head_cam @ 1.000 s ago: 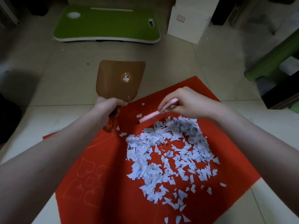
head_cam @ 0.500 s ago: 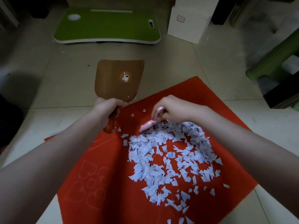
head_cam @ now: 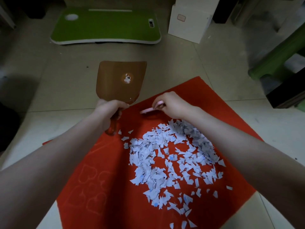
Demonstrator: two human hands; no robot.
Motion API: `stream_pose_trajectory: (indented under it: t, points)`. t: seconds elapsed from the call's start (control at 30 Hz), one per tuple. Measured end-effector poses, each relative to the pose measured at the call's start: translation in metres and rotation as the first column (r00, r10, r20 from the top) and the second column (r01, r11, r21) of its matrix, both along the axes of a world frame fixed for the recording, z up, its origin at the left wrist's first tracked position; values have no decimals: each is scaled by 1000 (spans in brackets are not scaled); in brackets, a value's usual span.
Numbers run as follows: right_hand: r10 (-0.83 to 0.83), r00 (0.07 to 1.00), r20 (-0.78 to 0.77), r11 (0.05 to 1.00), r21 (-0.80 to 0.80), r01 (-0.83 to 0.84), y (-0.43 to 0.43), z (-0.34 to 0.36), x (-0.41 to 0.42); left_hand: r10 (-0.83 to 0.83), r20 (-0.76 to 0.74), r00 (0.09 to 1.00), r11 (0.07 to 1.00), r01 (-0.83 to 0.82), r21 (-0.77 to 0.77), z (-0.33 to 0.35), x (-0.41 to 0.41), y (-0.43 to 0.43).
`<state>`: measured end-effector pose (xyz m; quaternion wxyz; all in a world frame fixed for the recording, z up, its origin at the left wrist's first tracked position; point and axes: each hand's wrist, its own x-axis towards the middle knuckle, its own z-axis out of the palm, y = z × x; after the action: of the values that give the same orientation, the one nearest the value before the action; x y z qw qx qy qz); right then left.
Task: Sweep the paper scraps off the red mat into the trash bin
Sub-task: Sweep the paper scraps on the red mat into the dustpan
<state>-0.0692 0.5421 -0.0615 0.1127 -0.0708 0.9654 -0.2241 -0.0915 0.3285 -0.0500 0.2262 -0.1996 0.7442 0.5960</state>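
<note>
A red mat (head_cam: 102,176) lies on the tiled floor with a heap of pale blue-white paper scraps (head_cam: 171,161) spread over its middle. My left hand (head_cam: 110,109) grips the orange handle of a brown dustpan (head_cam: 121,80), whose pan lies flat on the floor just beyond the mat's far-left edge. My right hand (head_cam: 171,104) holds a small pink brush (head_cam: 147,110) low over the mat, just beyond the far edge of the heap. No trash bin is in view.
A green lap desk (head_cam: 105,25) lies on the floor at the back. A white box (head_cam: 188,22) stands to its right. A green stool (head_cam: 277,63) and dark furniture (head_cam: 287,95) stand at the right. Bare tiled floor (head_cam: 57,76) surrounds the mat.
My right hand swept the pink brush down into the heap's far edge, then drew it back up and to the right. The loose scraps near the dustpan handle joined the heap. The dustpan stayed put.
</note>
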Motion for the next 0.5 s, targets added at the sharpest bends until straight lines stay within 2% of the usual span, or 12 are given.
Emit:
stream_pose_trajectory:
  t: [0.1,0.17,0.3,0.43,0.5]
  points:
    - [137,977,161,990,-2,-139,2,18,14,-7,-4,1000,999,7,34,-3,1,2]
    - [188,962,198,982,-45,-182,5,37,28,-7,-5,1000,999,7,37,-4,1,2]
    - [184,981,62,981,-69,-180,11,68,32,3,8,1000,1000,-4,14,-6,-4,0]
    - [169,947,-272,986,50,-162,8,66,15,6,16,1000,999,-7,42,-6,-11,-4]
    - [157,935,-316,984,-26,-174,0,59,6,9,4,1000,999,-9,32,-7,-15,-8]
